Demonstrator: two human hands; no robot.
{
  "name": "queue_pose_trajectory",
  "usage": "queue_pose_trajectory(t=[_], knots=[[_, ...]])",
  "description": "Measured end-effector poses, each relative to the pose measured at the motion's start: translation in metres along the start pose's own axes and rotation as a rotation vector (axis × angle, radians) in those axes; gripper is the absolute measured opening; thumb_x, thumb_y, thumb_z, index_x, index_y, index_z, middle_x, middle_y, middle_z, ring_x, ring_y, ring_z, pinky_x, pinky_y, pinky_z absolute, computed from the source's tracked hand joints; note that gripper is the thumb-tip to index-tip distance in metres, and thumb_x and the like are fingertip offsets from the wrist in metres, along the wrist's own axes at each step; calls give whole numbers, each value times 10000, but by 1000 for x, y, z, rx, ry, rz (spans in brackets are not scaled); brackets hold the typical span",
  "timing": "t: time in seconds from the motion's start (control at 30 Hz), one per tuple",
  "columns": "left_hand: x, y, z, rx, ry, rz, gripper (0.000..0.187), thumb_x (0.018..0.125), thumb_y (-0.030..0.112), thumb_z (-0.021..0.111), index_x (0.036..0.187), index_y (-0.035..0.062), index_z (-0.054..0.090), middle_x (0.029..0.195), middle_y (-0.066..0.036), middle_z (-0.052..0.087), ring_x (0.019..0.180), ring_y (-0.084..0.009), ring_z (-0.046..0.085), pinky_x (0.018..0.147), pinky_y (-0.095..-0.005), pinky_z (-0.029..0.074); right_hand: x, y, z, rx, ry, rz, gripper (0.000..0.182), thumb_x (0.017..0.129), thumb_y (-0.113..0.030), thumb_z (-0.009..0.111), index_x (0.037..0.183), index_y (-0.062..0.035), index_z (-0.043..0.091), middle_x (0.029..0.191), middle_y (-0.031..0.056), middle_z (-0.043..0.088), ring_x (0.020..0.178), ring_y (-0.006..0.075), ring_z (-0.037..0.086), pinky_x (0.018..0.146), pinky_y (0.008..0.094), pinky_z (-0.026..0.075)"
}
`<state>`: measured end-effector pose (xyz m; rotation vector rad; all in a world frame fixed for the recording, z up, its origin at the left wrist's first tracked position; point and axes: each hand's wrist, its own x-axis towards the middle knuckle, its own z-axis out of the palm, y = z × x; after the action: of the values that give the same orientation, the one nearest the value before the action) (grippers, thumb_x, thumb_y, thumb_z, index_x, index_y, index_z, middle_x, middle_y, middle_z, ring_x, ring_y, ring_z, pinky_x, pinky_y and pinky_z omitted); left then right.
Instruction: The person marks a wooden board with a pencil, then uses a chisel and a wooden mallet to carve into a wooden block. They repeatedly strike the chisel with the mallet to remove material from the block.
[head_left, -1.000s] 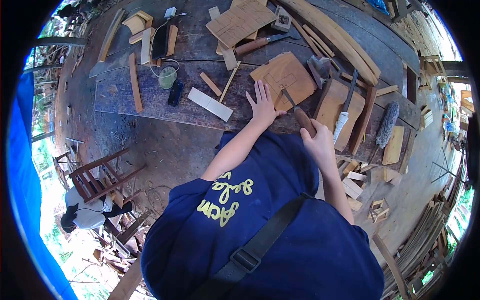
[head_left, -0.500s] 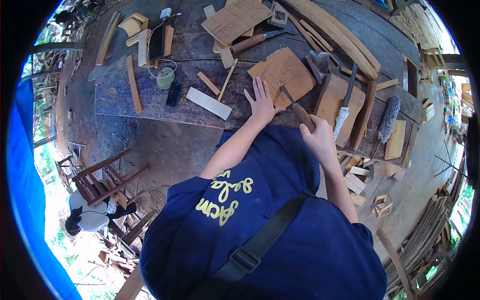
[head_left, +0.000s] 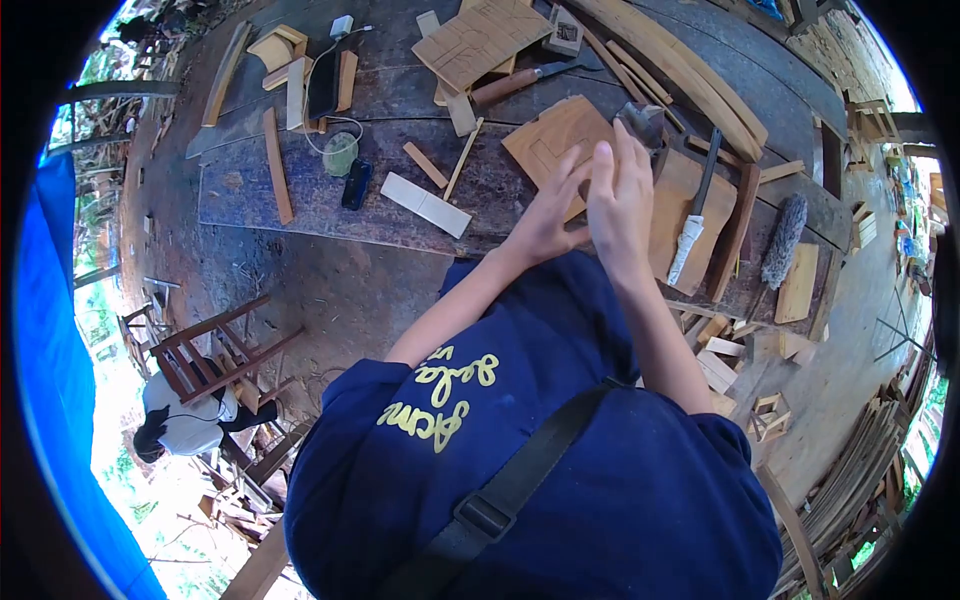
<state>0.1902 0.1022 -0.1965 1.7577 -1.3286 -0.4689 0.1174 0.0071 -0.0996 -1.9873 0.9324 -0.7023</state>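
A square wooden board (head_left: pixel 548 132) with lines marked or cut in its face lies near the bench's front edge. Over its near corner is my left hand (head_left: pixel 545 222), thumb and fingers apart, nothing visible in it. Close beside it, my right hand (head_left: pixel 622 205) is raised with its fingers stretched out, covering the board's right part. The wooden-handled blade tool seen earlier is out of sight, perhaps behind my hands. Just beyond my right fingertips sits a dark metal-looking block (head_left: pixel 640 122).
A curved wooden piece (head_left: pixel 692 215) and a wrapped-handle tool (head_left: pixel 687 245) lie to the right, near a fuzzy grey brush (head_left: pixel 784 240). Beyond are a wooden-handled tool (head_left: pixel 505 88) and a carved panel (head_left: pixel 480 42). A pale wood strip (head_left: pixel 425 205) and phone (head_left: pixel 356 185) lie left. A person (head_left: pixel 190 425) sits lower left.
My right hand has let go of the wooden-handled blade tool and moved up and left, fingers extended. My left hand has lifted off the board and drawn back toward me.
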Motion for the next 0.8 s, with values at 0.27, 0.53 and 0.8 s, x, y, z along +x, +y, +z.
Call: queue_pose_trajectory(t=[0.27, 0.53, 0.8], knots=[[41, 42, -1, -521, 102, -9, 98, 800, 103, 709, 848, 38, 653, 695, -113, 630, 668, -299, 633, 654, -332, 507, 3, 4, -9, 174, 80, -65, 496, 983, -261, 462, 1349, 73, 456, 1365, 283, 451, 1246, 403, 466, 1047, 431, 363], [48, 44, -5, -294, 59, 15, 226, 849, 133, 701, 717, 0, 574, 608, -65, 551, 567, -108, 497, 543, -270, 410, -39, 212, -119, -642, 281, 510, 641, 757, -195, 668, 1306, 55, 451, 1199, 304, 531, 1124, 449, 522, 1002, 484, 416], [57, 36, -14, -358, 87, -59, 236, 856, 132, 690, 705, 2, 564, 595, -2, 503, 585, -52, 464, 531, -241, 382, -70, 303, -145, -863, 54, 642, 708, 658, -253, 715, 1237, 53, 446, 1155, 308, 551, 1083, 458, 555, 961, 472, 460]])
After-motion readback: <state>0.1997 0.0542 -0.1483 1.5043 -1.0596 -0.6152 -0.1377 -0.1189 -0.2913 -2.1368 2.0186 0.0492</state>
